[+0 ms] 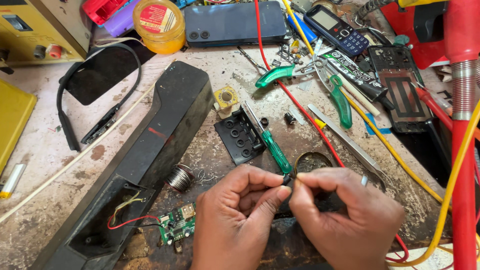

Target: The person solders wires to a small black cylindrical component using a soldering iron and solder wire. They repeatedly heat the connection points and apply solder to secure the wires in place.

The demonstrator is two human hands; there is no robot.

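My left hand and my right hand meet at the bottom centre, fingertips pinched together on a small dark part that is mostly hidden. Just above them lies a green-handled screwdriver and a round tin of flux. A green circuit board with red and black wires sits left of my left hand, wired into a long black plastic housing. A spool of solder wire rests beside the housing.
A black battery cover, green-handled pliers, tweezers, a dark smartphone, a keypad phone, a yellow jar and a yellow power supply crowd the worn bench. Red and yellow cables run down the right.
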